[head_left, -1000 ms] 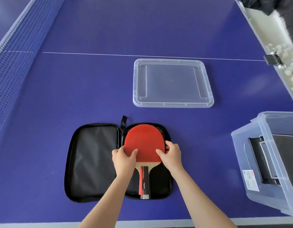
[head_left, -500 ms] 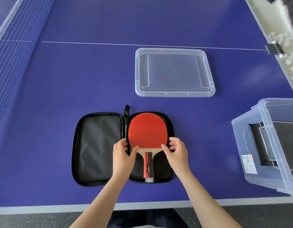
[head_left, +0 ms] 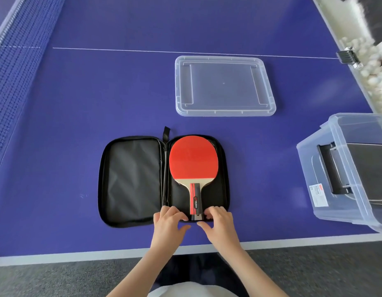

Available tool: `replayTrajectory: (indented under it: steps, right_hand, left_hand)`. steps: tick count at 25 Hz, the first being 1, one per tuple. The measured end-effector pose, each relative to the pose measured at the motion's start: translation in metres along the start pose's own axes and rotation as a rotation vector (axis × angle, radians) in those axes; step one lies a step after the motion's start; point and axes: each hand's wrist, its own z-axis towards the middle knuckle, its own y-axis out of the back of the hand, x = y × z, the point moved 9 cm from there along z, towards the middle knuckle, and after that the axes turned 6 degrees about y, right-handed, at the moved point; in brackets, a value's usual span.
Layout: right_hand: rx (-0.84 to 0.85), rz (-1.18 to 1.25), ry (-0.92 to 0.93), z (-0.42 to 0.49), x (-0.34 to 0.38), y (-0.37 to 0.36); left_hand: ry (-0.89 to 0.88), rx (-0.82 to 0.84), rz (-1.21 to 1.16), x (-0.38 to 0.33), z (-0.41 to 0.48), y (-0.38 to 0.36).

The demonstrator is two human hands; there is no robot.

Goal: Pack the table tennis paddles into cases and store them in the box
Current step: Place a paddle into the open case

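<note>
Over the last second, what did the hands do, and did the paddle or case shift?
Both hands slid from the blade's lower edges down to the handle butt: left hand and right hand now flank it at the case's near edge. The paddle stayed flat in the right half, the case open; lid and box untouched.

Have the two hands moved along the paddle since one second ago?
Yes. Both the left hand and right hand went from the paddle blade toward the handle end, nearer the case's near edge.

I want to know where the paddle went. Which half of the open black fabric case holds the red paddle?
The right half of the open black fabric case holds the red-faced wooden paddle, by the person's hands; the left half shows only black lining.
</note>
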Motion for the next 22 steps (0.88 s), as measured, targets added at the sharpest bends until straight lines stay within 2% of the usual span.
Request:
replayTrajectory:
  steps: [4, 8, 10, 12, 14, 16, 19, 22]
  right_hand:
    - [-0.052, -0.047, 0.012, 0.001, 0.003, 0.000]
    - [-0.079, -0.046, 0.011, -0.001, 0.005, 0.001]
    - [-0.042, -0.023, 0.014, 0.000, 0.006, 0.001]
    - [-0.021, 0.059, 0.005, 0.000, 0.003, 0.006]
    - [-0.089, 0.153, -0.032, -0.002, -0.005, 0.023]
    - [-0.189, 0.183, -0.074, -0.004, -0.016, 0.043]
    - [-0.249, 0.191, -0.101, -0.002, -0.025, 0.063]
    - [-0.261, 0.212, -0.097, 0.003, -0.020, 0.070]
  left_hand:
    - [0.010, -0.056, -0.056, 0.001, 0.000, 0.002]
    - [0.018, -0.016, -0.064, 0.003, 0.001, 0.000]
    - [0.010, -0.016, -0.104, -0.001, 0.001, 0.007]
    - [0.042, -0.160, -0.202, 0.011, -0.002, 0.035]
    - [0.216, -0.416, -0.246, 0.051, -0.008, 0.077]
    - [0.513, -0.542, -0.246, 0.107, -0.014, 0.108]
    - [0.815, -0.482, -0.244, 0.170, -0.016, 0.125]
    - [0.855, -0.385, -0.275, 0.187, -0.013, 0.120]
